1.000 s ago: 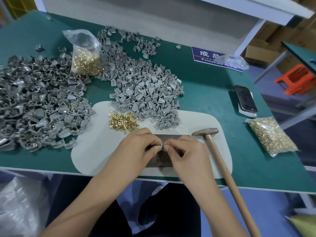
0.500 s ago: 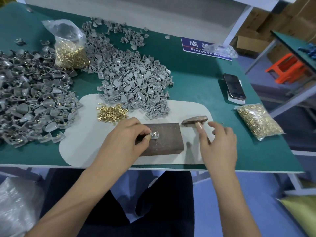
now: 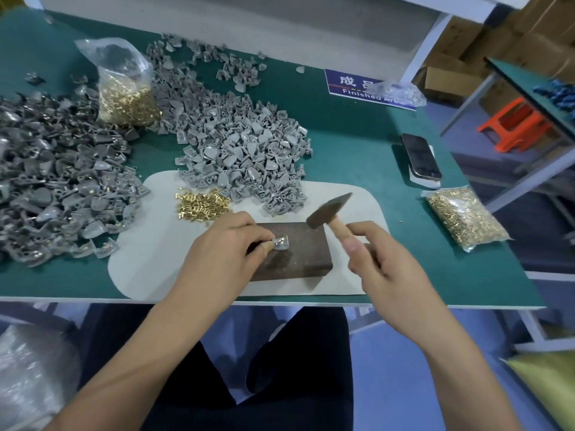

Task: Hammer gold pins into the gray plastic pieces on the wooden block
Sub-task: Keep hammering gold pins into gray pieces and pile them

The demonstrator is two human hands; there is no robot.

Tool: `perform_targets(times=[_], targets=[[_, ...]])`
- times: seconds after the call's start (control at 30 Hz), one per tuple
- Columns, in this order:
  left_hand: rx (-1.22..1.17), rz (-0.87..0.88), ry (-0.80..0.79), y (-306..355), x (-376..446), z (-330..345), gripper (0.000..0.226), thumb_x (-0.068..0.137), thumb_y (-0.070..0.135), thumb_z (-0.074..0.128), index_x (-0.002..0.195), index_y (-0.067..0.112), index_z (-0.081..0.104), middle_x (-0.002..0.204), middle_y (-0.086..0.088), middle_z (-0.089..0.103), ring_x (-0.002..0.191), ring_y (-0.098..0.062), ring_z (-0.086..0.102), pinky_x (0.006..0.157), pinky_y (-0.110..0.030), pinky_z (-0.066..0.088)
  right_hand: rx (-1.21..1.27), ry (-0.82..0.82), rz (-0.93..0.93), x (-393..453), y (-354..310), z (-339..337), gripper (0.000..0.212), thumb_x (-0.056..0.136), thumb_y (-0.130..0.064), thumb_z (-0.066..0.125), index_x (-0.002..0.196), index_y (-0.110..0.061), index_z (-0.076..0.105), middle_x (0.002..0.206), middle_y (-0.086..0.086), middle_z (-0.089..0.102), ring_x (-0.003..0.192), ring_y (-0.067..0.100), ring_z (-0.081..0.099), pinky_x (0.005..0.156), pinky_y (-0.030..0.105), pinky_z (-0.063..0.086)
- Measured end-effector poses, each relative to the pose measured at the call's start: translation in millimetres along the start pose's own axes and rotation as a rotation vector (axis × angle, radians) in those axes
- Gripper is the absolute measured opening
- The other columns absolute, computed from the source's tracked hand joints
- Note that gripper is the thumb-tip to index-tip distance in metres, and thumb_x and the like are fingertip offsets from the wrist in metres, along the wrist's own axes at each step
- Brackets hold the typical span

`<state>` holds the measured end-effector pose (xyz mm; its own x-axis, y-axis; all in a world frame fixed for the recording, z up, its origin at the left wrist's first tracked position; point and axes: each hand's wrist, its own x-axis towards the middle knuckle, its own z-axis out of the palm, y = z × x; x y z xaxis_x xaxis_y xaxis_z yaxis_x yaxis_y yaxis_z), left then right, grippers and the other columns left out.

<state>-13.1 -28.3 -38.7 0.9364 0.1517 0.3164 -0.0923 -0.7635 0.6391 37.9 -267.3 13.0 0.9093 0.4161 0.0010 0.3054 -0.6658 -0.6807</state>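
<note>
We see the gray plastic piece point(image 3: 281, 243) lying on the top face of the wooden block point(image 3: 295, 255), at the block's left end, with a glint of gold on it that is too small for us to make out. The left hand point(image 3: 227, 253) pinches the piece between thumb and fingertips, holding it down against the block. Over the block's right half, the right hand point(image 3: 384, 269) has its fingers curled round the wooden handle of the hammer point(image 3: 329, 211); the dark metal head is raised in the air, tilted, apart from the piece and above the block's far right corner.

The block rests on a white mat point(image 3: 149, 262), which lies on the green table point(image 3: 357, 144). Just beyond the block's left end, on the mat, we find a small loose heap of gold pins point(image 3: 202, 203). Farther beyond the block, a pile of light gray pieces point(image 3: 242, 150) spills onto the mat's far edge. Well to the left of the block spreads a wider, darker pile of pieces point(image 3: 53, 181), some showing gold. Behind that pile stands a clear bag of pins point(image 3: 124, 88). To the right of the block lies another bag of pins point(image 3: 463, 220), and beyond it a phone point(image 3: 420, 157). A blue sign point(image 3: 357, 87) stands at the table's far side.
</note>
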Motion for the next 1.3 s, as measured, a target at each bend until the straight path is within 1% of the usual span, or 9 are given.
perform_targets(times=[0.13, 0.37, 0.53, 0.67, 0.77, 0.93, 1.03, 1.2, 1.3], targets=[[0.011, 0.016, 0.004, 1.3, -0.9, -2.5, 0.01, 0.094, 0.026, 0.07, 0.1, 0.023, 0.078, 0.088, 0.01, 0.057, 0.094, -0.016, 0.054, 0.077, -0.037, 0.049, -0.194, 0.016, 0.003, -4.2, -9.0, 11.3, 0.028, 0.102, -0.054, 0.027, 0.111, -0.05, 0.054, 0.078, -0.016, 0.059, 0.067, 0.014, 0.053, 0.061, 0.036, 0.045], [0.027, 0.036, 0.016, -5.0, -2.5, -0.1, 0.009, 0.092, 0.022, 0.073, 0.099, 0.023, 0.078, 0.087, 0.009, 0.058, 0.091, -0.02, 0.056, 0.073, -0.038, 0.052, -0.23, 0.059, -0.05, -9.7, -23.2, 34.0, 0.038, 0.103, -0.059, 0.028, 0.13, -0.05, 0.052, 0.068, -0.011, 0.058, 0.067, 0.021, 0.053, 0.065, 0.042, 0.052], [0.027, 0.039, 0.02, -4.1, -1.2, 0.5, 0.006, 0.091, 0.024, 0.074, 0.095, 0.024, 0.078, 0.086, 0.008, 0.058, 0.089, -0.019, 0.056, 0.071, -0.037, 0.052, -0.219, 0.173, -0.032, -7.5, -22.8, 29.1, 0.036, 0.104, -0.058, 0.026, 0.128, -0.051, 0.053, 0.067, -0.015, 0.054, 0.061, 0.016, 0.045, 0.056, 0.034, 0.046], [0.039, 0.053, 0.018, -2.1, -2.5, -1.3, 0.008, 0.092, 0.021, 0.072, 0.097, 0.022, 0.079, 0.086, 0.006, 0.058, 0.088, -0.019, 0.056, 0.07, -0.036, 0.051, -0.313, 0.095, -0.056, -9.2, -24.3, 33.1, 0.045, 0.102, -0.061, 0.024, 0.133, -0.048, 0.053, 0.056, -0.018, 0.045, 0.06, 0.016, 0.04, 0.056, 0.035, 0.039], [0.028, 0.049, 0.007, -1.0, -1.7, -1.7, 0.008, 0.094, 0.021, 0.07, 0.095, 0.021, 0.078, 0.087, 0.006, 0.058, 0.087, -0.018, 0.054, 0.071, -0.036, 0.05, -0.259, 0.193, -0.031, -9.5, -24.4, 30.4, 0.04, 0.103, -0.061, 0.026, 0.132, -0.05, 0.052, 0.061, -0.021, 0.05, 0.057, 0.013, 0.042, 0.051, 0.031, 0.036], [0.04, 0.042, 0.018, -0.4, -2.4, -0.4, 0.008, 0.092, 0.017, 0.072, 0.096, 0.019, 0.079, 0.086, 0.003, 0.059, 0.087, -0.021, 0.056, 0.071, -0.036, 0.05, -0.39, 0.104, -0.069, -9.2, -30.1, 33.5, 0.038, 0.104, -0.06, 0.024, 0.133, -0.051, 0.046, 0.065, -0.013, 0.055, 0.064, 0.022, 0.053, 0.056, 0.037, 0.046], [0.02, 0.033, 0.023, -0.8, -2.5, 0.0, 0.008, 0.093, 0.018, 0.072, 0.094, 0.02, 0.079, 0.085, 0.005, 0.059, 0.085, -0.019, 0.055, 0.071, -0.036, 0.05, -0.319, 0.218, -0.046, -9.8, -29.6, 30.9, 0.036, 0.104, -0.058, 0.028, 0.131, -0.049, 0.05, 0.063, -0.016, 0.052, 0.059, 0.015, 0.046, 0.053, 0.034, 0.046], [0.033, 0.043, 0.023, -1.0, -2.6, 0.0, 0.008, 0.092, 0.018, 0.072, 0.096, 0.019, 0.079, 0.084, 0.004, 0.06, 0.086, -0.021, 0.056, 0.07, -0.036, 0.05, -0.429, 0.131, -0.09, -12.8, -33.3, 33.9, 0.039, 0.104, -0.053, 0.029, 0.135, -0.046, 0.051, 0.077, -0.008, 0.07, 0.07, 0.026, 0.062, 0.057, 0.039, 0.051], [0.026, 0.035, 0.021, -1.2, -1.7, 0.1, 0.007, 0.093, 0.021, 0.072, 0.094, 0.02, 0.079, 0.085, 0.005, 0.059, 0.087, -0.019, 0.055, 0.071, -0.035, 0.048, -0.367, 0.249, -0.058, -12.1, -29.5, 31.4, 0.036, 0.105, -0.054, 0.029, 0.132, -0.048, 0.053, 0.063, -0.018, 0.056, 0.059, 0.012, 0.052, 0.052, 0.03, 0.045]])
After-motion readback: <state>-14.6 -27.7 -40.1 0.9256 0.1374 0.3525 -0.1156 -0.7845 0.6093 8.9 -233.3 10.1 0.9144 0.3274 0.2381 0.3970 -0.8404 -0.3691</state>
